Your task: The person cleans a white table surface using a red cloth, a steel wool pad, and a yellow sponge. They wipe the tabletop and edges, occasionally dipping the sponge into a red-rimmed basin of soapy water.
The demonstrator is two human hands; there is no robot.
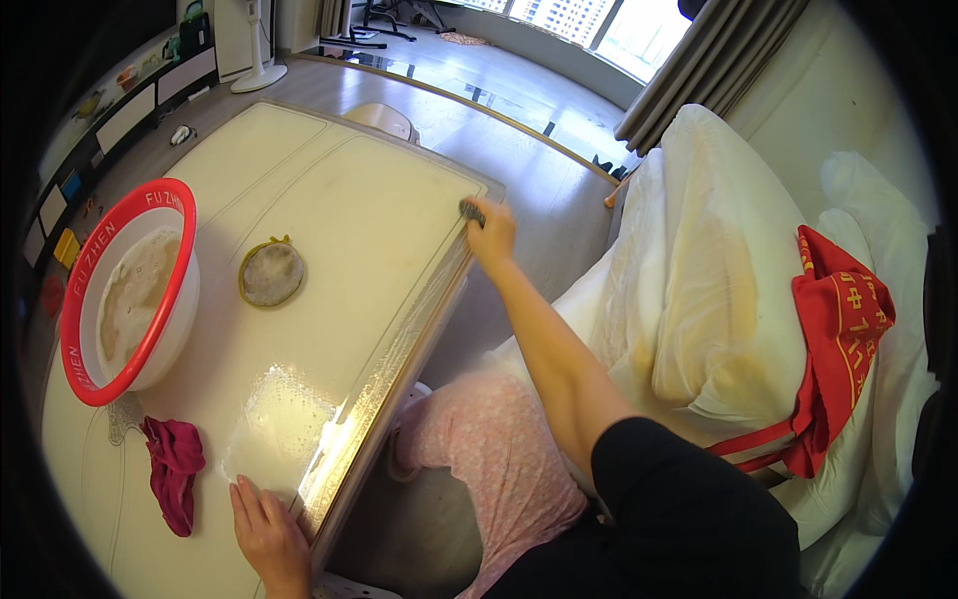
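Note:
My right hand point(492, 233) grips a small dark scrubbing pad point(471, 212) at the far right corner of the pale tabletop point(359, 202). My left hand point(271, 535) lies palm down near the table's near edge, holding nothing. Wet suds point(288, 412) glisten on the surface just beyond its fingers. To its left is a crumpled magenta cloth point(175, 475). A round grey pad with a yellow-green rim point(272, 274) rests mid-table. At the left stands a white basin with a red rim point(187, 217), with murky, foamy water point(138, 299) inside. The rim bears writing.
On the right is a sofa under translucent plastic covers point(718, 299), with a red cloth bearing yellow writing point(838, 337) draped over it. A white pedestal fan point(258, 75) stands behind the table. A low cabinet point(127, 120) runs along the left.

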